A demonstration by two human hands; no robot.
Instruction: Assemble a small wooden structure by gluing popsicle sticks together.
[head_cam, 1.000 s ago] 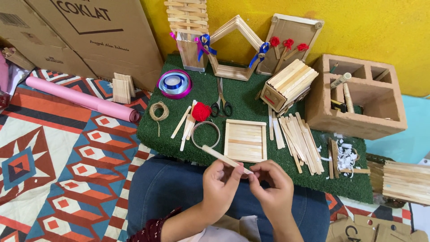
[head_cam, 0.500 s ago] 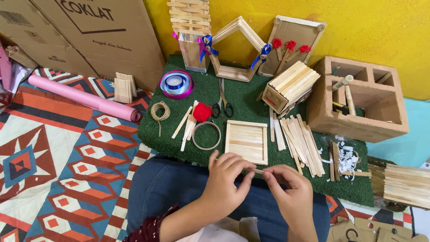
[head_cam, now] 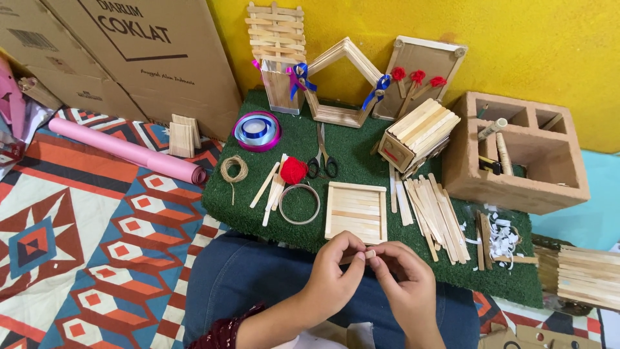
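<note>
A green mat [head_cam: 361, 161] is lying at twelve o'clock, carrying a square stick panel [head_cam: 356, 211]. Below it, left hand [head_cam: 334, 278] and right hand [head_cam: 407, 287] fingers are pinching a small wooden stick [head_cam: 361, 256] over the lap.

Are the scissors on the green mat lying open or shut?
Shut. The scissors lie flat on the green mat, blades together pointing away from the person, the two black handle loops side by side.

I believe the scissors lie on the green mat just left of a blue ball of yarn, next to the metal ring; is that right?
Not quite: in the head view the ball of yarn is red, not blue, and the scissors lie just right of it on the green mat, near the metal ring.
</note>
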